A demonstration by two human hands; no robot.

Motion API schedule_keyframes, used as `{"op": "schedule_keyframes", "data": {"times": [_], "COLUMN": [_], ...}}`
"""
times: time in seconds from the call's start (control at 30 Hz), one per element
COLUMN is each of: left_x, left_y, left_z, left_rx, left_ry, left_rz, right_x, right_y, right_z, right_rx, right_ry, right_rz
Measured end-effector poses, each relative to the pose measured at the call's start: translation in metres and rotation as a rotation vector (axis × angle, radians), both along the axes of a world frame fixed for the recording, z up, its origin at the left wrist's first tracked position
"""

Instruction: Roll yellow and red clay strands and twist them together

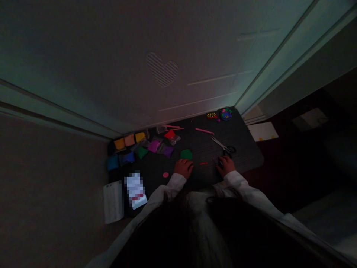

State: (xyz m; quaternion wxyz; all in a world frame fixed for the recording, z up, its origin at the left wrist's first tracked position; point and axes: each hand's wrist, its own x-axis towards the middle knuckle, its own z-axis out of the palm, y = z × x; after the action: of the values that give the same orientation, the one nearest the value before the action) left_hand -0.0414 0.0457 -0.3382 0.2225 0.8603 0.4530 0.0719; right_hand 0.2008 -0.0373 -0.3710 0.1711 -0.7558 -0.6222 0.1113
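Observation:
In the dim head view, my left hand (183,168) lies on the dark table, its fingers at the near edge of a flat green clay-like piece (186,154). My right hand (226,166) rests near the table's front edge with thumb and fingers apart, and nothing held shows. Just beyond it lie scissors (223,146) with black handles, blades pointing away to the left. Between my hands is a thin red strip (203,163). A small pink disc (166,174) sits left of my left hand. Fine detail at the fingertips is lost in the dark.
Colourful bags of clay-like material (154,145) cover the table's left side. A lit phone-like screen (135,190) and a white sheet (113,202) lie at front left. A pink tool (205,131), yellow-dotted pieces (212,115) and a colourful round item (225,114) lie toward the wall.

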Motion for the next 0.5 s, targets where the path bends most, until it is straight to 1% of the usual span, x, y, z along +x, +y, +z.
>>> {"op": "schedule_keyframes", "data": {"times": [0.1,0.2,0.27,0.37,0.5], "left_x": [-0.021,-0.034,-0.038,-0.041,-0.041], "left_y": [-0.01,-0.02,-0.025,-0.025,-0.023], "left_z": [-0.002,-0.005,-0.007,-0.008,-0.007], "left_rx": [-0.02,-0.028,-0.029,-0.012,-0.002], "left_ry": [0.014,0.015,0.007,-0.018,-0.044], "left_rz": [0.006,0.045,0.075,0.106,0.101], "right_x": [-0.003,-0.003,0.0,0.007,0.01], "right_y": [0.002,0.0,-0.001,-0.003,-0.001], "right_z": [0.004,0.005,0.005,0.007,0.007], "right_rx": [-0.001,-0.006,-0.017,-0.02,0.022], "right_ry": [0.022,0.112,0.148,0.139,0.091], "right_rz": [-0.017,-0.038,-0.019,0.008,0.086]}}
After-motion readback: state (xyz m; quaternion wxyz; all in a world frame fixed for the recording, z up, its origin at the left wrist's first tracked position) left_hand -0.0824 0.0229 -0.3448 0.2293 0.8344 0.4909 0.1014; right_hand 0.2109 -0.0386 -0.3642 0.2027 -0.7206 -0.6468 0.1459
